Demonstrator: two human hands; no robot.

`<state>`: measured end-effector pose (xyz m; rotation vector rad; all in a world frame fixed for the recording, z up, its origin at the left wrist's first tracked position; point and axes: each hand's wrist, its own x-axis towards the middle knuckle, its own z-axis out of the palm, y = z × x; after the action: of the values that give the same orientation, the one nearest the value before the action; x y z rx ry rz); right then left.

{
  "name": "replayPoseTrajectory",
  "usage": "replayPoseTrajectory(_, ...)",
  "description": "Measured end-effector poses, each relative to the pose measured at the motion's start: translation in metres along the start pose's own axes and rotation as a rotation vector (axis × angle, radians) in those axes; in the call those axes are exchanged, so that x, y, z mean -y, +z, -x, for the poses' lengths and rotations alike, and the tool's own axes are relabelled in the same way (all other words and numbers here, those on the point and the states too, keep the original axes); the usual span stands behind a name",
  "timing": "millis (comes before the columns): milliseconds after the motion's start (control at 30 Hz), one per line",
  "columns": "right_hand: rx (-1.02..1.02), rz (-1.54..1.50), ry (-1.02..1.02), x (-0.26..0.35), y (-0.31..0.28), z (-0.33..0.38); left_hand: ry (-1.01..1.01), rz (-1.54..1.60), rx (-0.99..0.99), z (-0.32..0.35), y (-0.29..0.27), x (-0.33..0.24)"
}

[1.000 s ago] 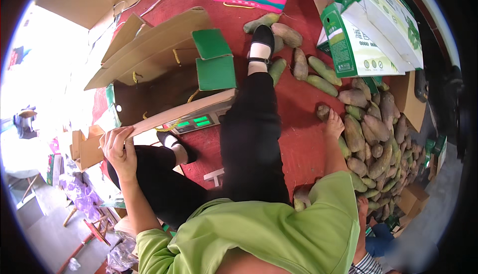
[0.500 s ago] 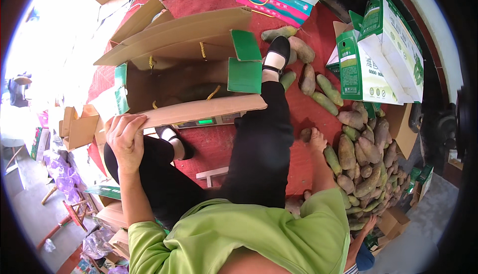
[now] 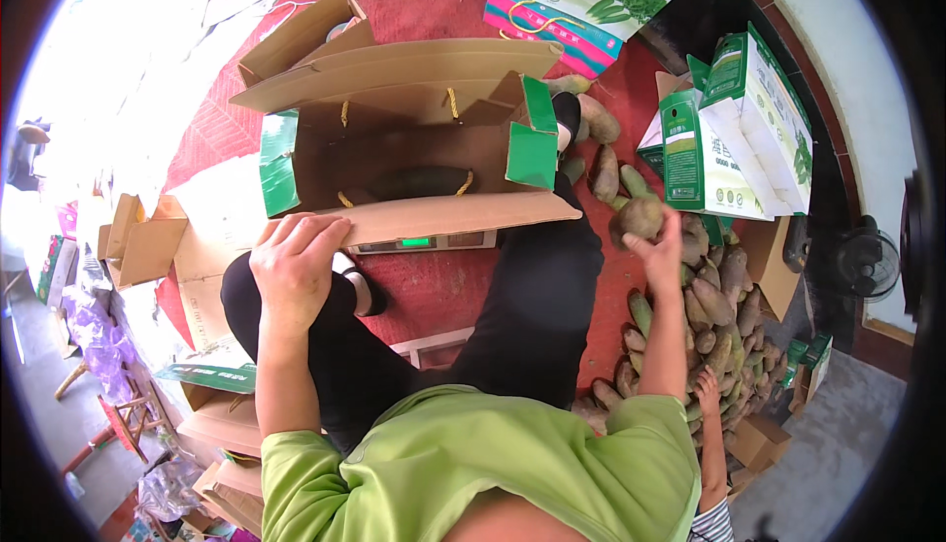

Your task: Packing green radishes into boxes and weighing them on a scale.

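Note:
An open cardboard box with green end flaps and yellow rope handles stands before me on a scale with a lit green display. My left hand is closed on the left end of the box's near flap. A dark green radish lies inside, partly in shadow. To the right of the box, my right hand grips a brownish-green radish by its side. Beneath and beyond that hand, several loose radishes lie on the red floor covering.
A large radish pile spreads at my right, with another person's hand on it. White-and-green cartons stand far right; a printed carton is at the back. A fan sits at the right edge; purple plastic lies left.
My right hand has come up and slightly right, now with a radish raised in it. My left hand stays on the flap. The other person's hand has moved up along the pile.

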<state>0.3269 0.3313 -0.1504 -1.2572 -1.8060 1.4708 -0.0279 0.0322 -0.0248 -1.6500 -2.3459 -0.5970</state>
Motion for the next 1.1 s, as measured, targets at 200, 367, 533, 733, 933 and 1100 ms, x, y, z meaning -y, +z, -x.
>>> replayPoseTrajectory(200, 0.200, -0.066, -0.383, 0.194, 0.029, -0.007, -0.013, 0.016, 0.000, 0.002, 0.001, 0.003)
replayPoseTrajectory(367, 0.593, 0.100, -0.573, 0.268, 0.123, -0.034, 0.014, 0.065, 0.031, 0.001, -0.003, 0.007)
replayPoseTrajectory(533, 0.797, 0.509, -0.653, 0.222, 0.260, -0.073, -0.034, 0.046, 0.060, 0.006, 0.000, 0.007)
replayPoseTrajectory(733, 1.016, 0.994, -0.536, 0.197, 0.351, -0.072, -0.032, 0.050, 0.083, 0.002, 0.000, 0.001)
replayPoseTrajectory(933, 0.933, 1.113, -0.457, 0.181, 0.372, -0.067, 0.012, 0.033, 0.065, 0.005, 0.007, 0.003)
replayPoseTrajectory(1100, 0.893, 0.693, -0.698, 0.213, 0.310, -0.057, 0.007, 0.032, 0.055, 0.006, 0.005, 0.003)
